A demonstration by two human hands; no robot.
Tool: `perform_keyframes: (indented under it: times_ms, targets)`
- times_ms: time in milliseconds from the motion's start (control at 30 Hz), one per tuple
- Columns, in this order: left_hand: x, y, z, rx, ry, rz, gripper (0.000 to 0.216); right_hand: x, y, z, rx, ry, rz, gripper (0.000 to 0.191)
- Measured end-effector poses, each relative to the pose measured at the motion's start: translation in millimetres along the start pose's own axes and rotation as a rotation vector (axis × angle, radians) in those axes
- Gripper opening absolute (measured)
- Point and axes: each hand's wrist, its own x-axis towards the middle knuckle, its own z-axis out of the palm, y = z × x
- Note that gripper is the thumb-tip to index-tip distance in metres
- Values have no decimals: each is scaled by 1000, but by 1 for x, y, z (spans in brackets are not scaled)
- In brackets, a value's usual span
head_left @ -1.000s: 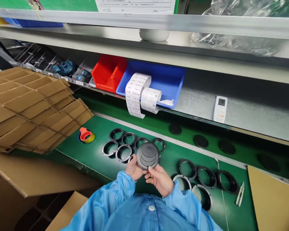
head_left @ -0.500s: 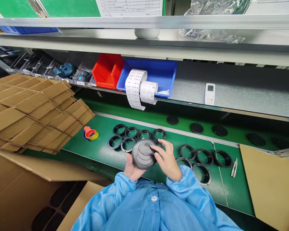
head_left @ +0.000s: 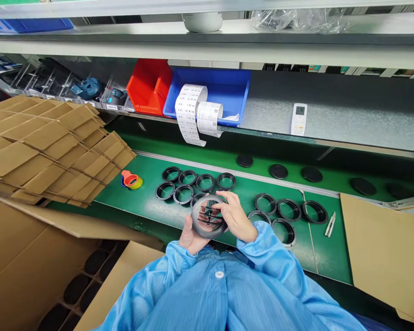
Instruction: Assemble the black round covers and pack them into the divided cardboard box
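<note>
A round dark grey air vent (head_left: 209, 235) is held in front of my chest, its slats turned edge-on so that skin shows through the gaps. My left hand (head_left: 191, 235) cups it from the left and below, thumb against the rim. The fingers of my right hand (head_left: 235, 217) are bent onto the slats and rim from the right. Just beyond lie several black rings (head_left: 183, 194) in two rows, partly hidden by the vent. More black rings (head_left: 289, 210) rest to the right of my right hand, near a utility knife (head_left: 330, 224).
A tape roll (head_left: 132, 180) and stacked cardboard dividers (head_left: 48, 147) lie left, above an open carton (head_left: 27, 243) holding dark round parts. Black discs (head_left: 278, 171) line the back. A shelf carries a red bin (head_left: 150, 87), blue tray (head_left: 243, 94) and remote control (head_left: 299, 119). Cardboard (head_left: 382, 248) covers the right.
The vent's slats have swung from closed flat to open, with my right fingers on them. My view has tilted down slightly. Both hands keep the vent in nearly the same place.
</note>
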Motion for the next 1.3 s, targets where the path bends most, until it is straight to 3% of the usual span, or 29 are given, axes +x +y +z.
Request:
perform_keyframes:
  times_ms: [233, 400, 467, 600, 667, 733, 800, 867, 967, 1133, 1300]
  targets:
    - [-5, -9, -5, -68, -10, -24, 90, -9, 1, -20, 207, 52, 106, 69]
    - [-3, -14, -4, -163, 28, -38, 84, -21, 15, -18, 131, 2, 102, 66]
    - [-3, -17, -6, -192, 104, -35, 81, -31, 19, -12, 15, -42, 24, 61]
    - [-6, -28, -20, -212, 373, -95, 62, -53, 32, 4, -149, -225, -113, 61]
    - [-8, -37, -29, -192, 470, -198, 63, -60, 43, 12, -176, -331, -52, 73]
    - [-8, -45, -35, -164, 532, -271, 70, -63, 56, 20, -143, -440, 73, 98]
    - [-6, -49, -39, -136, 586, -299, 73, -60, 68, 31, -71, -541, 188, 123]
    - [-1, -49, -42, -114, 616, -325, 74, -51, 80, 43, -15, -585, 251, 133]
    - [8, -38, -50, -26, 643, -393, 79, -27, 102, 60, -76, -496, 321, 134]
    - [10, -5, -76, 157, 796, -406, 67, 28, 155, 78, -555, -184, 485, 118]
    - [-10, 23, -107, 106, 901, -397, 50, 48, 187, 96, -785, -244, 436, 116]
